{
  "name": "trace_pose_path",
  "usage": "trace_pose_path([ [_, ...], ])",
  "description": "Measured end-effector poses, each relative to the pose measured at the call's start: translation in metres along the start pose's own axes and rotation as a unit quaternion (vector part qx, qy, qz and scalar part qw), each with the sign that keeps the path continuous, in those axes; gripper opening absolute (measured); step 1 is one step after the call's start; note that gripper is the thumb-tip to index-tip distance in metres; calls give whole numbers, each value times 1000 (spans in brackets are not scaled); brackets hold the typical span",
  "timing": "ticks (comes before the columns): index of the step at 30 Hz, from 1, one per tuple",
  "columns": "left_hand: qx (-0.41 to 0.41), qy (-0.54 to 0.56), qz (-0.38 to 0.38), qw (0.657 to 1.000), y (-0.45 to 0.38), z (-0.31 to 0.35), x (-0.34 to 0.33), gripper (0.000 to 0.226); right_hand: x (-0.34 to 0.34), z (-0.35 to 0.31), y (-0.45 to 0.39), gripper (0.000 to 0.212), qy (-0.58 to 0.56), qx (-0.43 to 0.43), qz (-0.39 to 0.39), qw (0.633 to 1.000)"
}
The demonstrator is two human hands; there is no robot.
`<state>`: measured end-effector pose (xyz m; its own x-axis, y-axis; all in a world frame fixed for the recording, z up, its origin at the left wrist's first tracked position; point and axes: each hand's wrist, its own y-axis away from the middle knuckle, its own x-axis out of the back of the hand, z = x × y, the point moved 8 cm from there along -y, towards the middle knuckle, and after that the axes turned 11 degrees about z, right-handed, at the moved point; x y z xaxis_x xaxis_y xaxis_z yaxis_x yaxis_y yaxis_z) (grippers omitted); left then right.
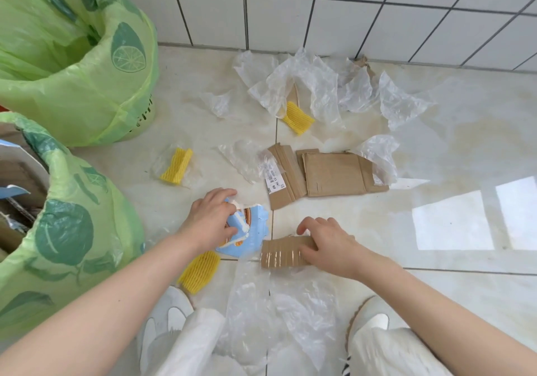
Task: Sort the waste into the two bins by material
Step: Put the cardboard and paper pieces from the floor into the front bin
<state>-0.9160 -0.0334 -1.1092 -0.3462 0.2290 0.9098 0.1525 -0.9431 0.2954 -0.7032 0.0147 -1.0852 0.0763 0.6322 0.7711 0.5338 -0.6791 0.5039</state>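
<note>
The floor [436, 149] is glossy pale tile, mirroring window light. Both bins wear thin green plastic liners [72, 64], slightly shiny and wrinkled. Clear film [305, 82] lies crinkled and translucent. The cardboard [334, 176] is matt brown; one piece [283, 255] carries glossy tape. The yellow foam nets [177, 166] look ribbed and soft.

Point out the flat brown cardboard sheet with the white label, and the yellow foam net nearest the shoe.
Flat brown cardboard sheet [334, 175]: head view, its middle.
Yellow foam net [199, 271]: head view, its centre.
</note>
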Motion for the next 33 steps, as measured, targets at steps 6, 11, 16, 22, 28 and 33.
trace_pose_path([
  [6,10,-26,52,998,11,-2,3,32,-17,-6,6,60,130,67,43,988],
  [11,32,-19,76,996,16,-9,4,32,-23,1,4,60,194,55,72,977],
  [16,79,77,69,991,14,-11,11,26,-17,1,-3,43,199,54,80,975],
  [22,160,205,57,964,2,-16,20,35,-10,-7,-7,27,162,76,57,982],
  [28,268,446,38,853,2,-24,33,44,47,-17,-12,15,-110,1,61,992],
  [33,280,487,20,827,-22,-7,40,15,94,18,-37,16,-282,-97,105,949],
])
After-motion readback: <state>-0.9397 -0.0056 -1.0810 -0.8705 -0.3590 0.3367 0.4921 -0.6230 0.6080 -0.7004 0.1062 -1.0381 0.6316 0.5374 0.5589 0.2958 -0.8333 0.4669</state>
